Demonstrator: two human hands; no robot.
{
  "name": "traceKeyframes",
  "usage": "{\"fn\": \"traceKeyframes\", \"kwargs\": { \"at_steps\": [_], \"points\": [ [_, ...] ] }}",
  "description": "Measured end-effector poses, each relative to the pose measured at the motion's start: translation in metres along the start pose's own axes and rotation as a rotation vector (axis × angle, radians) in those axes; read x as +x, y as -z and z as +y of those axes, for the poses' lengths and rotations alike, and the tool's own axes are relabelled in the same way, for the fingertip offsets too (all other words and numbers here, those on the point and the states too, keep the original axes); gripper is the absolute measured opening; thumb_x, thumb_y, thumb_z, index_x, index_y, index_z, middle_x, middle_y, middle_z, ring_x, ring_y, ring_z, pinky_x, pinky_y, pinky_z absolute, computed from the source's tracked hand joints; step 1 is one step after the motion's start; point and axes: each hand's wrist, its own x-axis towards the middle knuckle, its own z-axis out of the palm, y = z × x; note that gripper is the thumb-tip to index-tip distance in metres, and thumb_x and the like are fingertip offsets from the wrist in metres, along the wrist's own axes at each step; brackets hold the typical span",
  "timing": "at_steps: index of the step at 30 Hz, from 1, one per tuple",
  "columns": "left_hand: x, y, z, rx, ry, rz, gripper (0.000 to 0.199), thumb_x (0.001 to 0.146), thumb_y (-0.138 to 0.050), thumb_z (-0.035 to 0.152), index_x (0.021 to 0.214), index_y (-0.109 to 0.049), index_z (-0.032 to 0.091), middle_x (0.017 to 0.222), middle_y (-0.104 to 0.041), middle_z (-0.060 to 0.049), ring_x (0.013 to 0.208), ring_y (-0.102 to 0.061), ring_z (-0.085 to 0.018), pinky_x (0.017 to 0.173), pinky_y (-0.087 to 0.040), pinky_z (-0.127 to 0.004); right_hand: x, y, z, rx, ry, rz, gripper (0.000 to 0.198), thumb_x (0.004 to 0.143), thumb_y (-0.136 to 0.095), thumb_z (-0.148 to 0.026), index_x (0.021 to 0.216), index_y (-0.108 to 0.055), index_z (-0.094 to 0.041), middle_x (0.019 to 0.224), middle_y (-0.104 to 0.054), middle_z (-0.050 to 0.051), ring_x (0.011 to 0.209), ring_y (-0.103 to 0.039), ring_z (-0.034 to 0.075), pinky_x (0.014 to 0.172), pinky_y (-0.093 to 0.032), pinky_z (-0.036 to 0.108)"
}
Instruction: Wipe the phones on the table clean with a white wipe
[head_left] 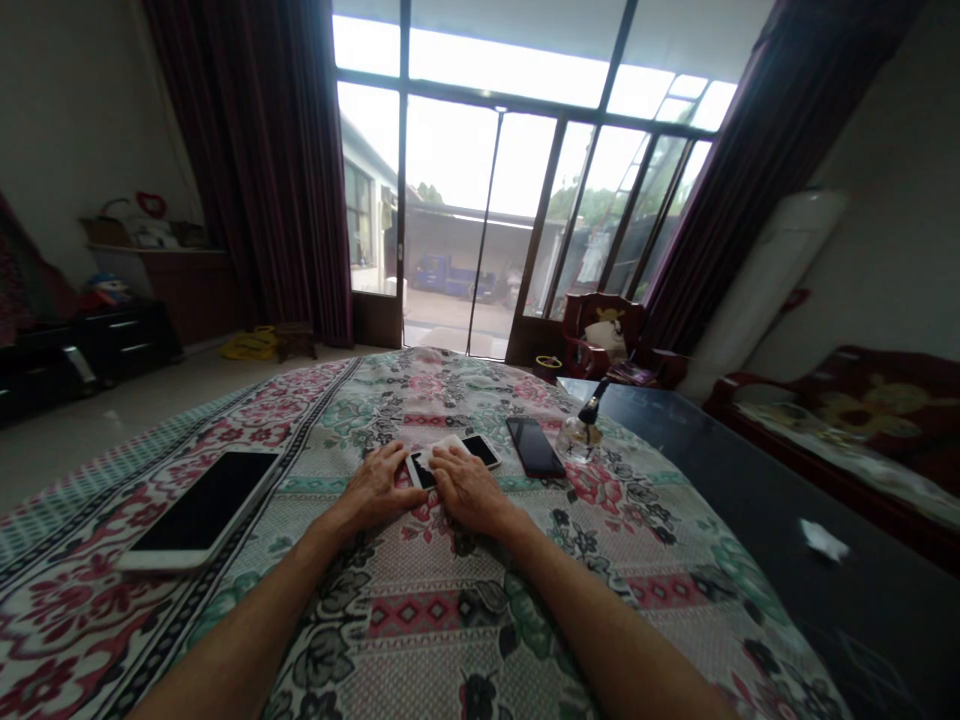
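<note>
A white smartphone (481, 450) with a dark screen lies flat on the patterned tablecloth, between my two hands. My left hand (381, 484) grips its left end, the fingers at the far side and the thumb at the near side. Under the fingers of my right hand (471, 488) is a white tissue (448, 443), pressed onto the phone's screen. That hand hides the phone's middle. To the right lies a dark smartphone (535, 447), and beside it stands a clear glass bottle (579, 440) with a dark brush-like top.
A large white tablet (201, 512) lies at the left on the tablecloth (420, 650). On the black table surface (757, 500) at the right is a crumpled white tissue (823, 540). Wooden chairs (607, 330) and glass doors (480, 230) stand beyond.
</note>
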Motion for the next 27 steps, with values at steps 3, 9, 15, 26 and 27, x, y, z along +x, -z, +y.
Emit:
{"fn": "traceKeyframes", "kwargs": {
  "at_steps": [3,9,15,26,27],
  "points": [
    [0.001,-0.001,-0.003,-0.016,-0.019,0.011,0.062,0.067,-0.066,0.049,0.121,-0.058,0.019,0.132,-0.055,-0.012,0.123,-0.049,-0.032,0.105,-0.037,-0.042,0.002,0.002,0.017,-0.033,-0.097,0.001,0.036,0.098,-0.03,-0.022,0.113,-0.062,-0.019,0.131,-0.057,0.008,0.122,-0.045,0.02,0.101,-0.035,0.035],
    [0.001,-0.004,-0.005,-0.027,-0.035,0.023,0.061,0.067,-0.067,0.048,0.119,-0.06,0.018,0.133,-0.054,-0.013,0.124,-0.048,-0.033,0.104,-0.038,-0.041,-0.003,0.003,0.034,-0.099,-0.383,0.04,0.038,0.098,-0.03,-0.023,0.125,-0.057,-0.016,0.142,-0.048,0.011,0.132,-0.039,0.024,0.104,-0.033,0.038],
    [0.0,0.006,-0.01,-0.081,-0.071,-0.049,0.058,0.067,-0.069,0.049,0.116,-0.063,0.018,0.136,-0.051,-0.012,0.128,-0.045,-0.033,0.106,-0.036,-0.041,-0.009,0.008,0.022,-0.145,-0.391,0.067,0.035,0.097,-0.033,-0.024,0.114,-0.063,-0.016,0.131,-0.057,0.012,0.121,-0.048,0.025,0.102,-0.034,0.037],
    [-0.002,0.007,-0.014,-0.102,-0.079,-0.08,0.062,0.066,-0.072,0.045,0.121,-0.06,0.02,0.14,-0.048,-0.012,0.132,-0.039,-0.031,0.11,-0.03,-0.044,-0.006,0.0,0.007,-0.109,-0.221,0.105,0.03,0.093,-0.039,-0.018,0.109,-0.064,-0.019,0.127,-0.06,0.007,0.116,-0.048,0.022,0.1,-0.034,0.034],
    [-0.001,0.006,-0.015,-0.1,-0.082,-0.077,0.061,0.066,-0.071,0.045,0.121,-0.06,0.021,0.14,-0.048,-0.012,0.132,-0.039,-0.031,0.11,-0.03,-0.044,-0.005,-0.001,0.005,-0.103,-0.188,0.091,0.03,0.093,-0.039,-0.017,0.109,-0.064,-0.019,0.126,-0.06,0.007,0.115,-0.048,0.021,0.099,-0.034,0.033]
  ]
}}
